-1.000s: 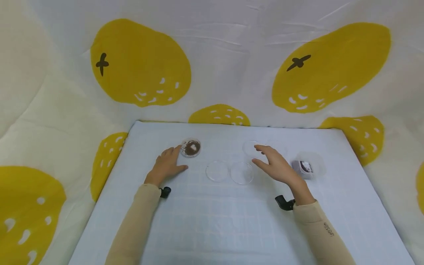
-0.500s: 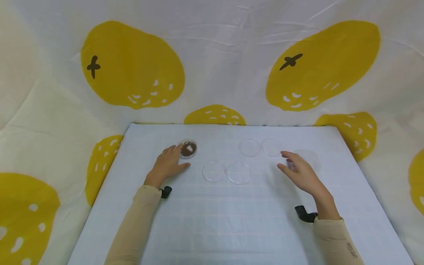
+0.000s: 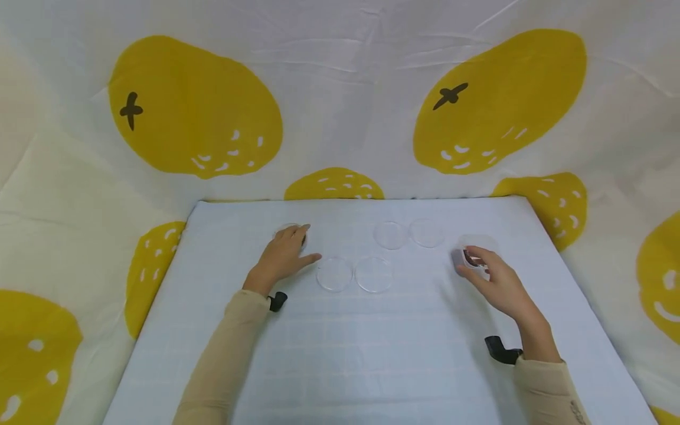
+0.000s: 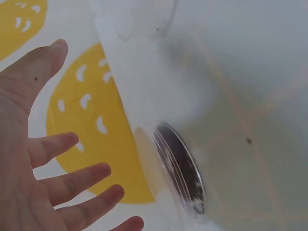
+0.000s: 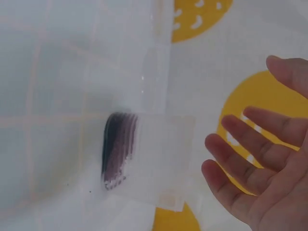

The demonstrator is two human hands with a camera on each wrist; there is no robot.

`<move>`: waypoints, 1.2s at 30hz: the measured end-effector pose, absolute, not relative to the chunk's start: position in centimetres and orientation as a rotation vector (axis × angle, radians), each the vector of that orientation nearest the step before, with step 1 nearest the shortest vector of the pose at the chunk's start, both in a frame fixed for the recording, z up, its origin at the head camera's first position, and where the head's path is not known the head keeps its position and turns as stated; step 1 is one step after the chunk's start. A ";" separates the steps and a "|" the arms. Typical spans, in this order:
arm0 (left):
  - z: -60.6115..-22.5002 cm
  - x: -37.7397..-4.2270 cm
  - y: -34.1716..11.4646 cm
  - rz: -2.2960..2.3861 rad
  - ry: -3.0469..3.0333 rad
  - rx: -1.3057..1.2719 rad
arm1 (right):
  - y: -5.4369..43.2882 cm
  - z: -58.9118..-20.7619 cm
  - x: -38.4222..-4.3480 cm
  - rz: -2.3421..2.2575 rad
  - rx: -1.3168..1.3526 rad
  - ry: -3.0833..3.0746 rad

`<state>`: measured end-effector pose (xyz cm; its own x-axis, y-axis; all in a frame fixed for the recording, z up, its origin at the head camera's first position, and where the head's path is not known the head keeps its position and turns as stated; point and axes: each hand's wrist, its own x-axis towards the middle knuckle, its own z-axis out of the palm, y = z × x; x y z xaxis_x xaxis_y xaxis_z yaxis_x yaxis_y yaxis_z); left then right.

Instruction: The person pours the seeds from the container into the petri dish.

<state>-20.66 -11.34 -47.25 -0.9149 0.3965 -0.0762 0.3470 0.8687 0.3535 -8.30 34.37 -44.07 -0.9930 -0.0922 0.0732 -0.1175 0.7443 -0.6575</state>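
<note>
My left hand (image 3: 284, 254) hovers over a clear round dish (image 4: 180, 168) holding dark brown grains, covering most of it in the head view. In the left wrist view its fingers are spread and stand apart from the dish. On the right side, my right hand (image 3: 502, 286) is above a small clear plastic box (image 5: 154, 161) with dark, grainy contents at its bottom. The right wrist view has these fingers loosely bent, with a gap between them and the box. Neither hand holds anything.
Two thin clear round dishes or lids lie side by side mid-table, a left one (image 3: 334, 289) and a right one (image 3: 373, 290). Farther back lies another pair, one clear disc (image 3: 391, 248) beside a second disc (image 3: 427, 245). A fruit-print cloth (image 3: 345, 118) rises behind the table.
My right hand has moved right from near the back discs to above the small box. My left hand has moved from beside the dish to over it. The head view has shifted slightly.
</note>
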 end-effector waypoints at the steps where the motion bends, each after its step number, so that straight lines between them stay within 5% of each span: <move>1: -47.2 -20.8 -11.0 0.508 2.891 0.598 | 34.5 -44.1 -8.2 1.093 0.156 -2.898; 15: -46.7 -22.4 -3.8 0.532 2.786 0.726 | 37.1 -46.7 -8.4 0.931 -0.054 -2.720; 36: -48.1 -27.4 2.7 0.460 2.608 0.756 | 39.2 -51.0 -10.8 1.274 -0.411 -2.805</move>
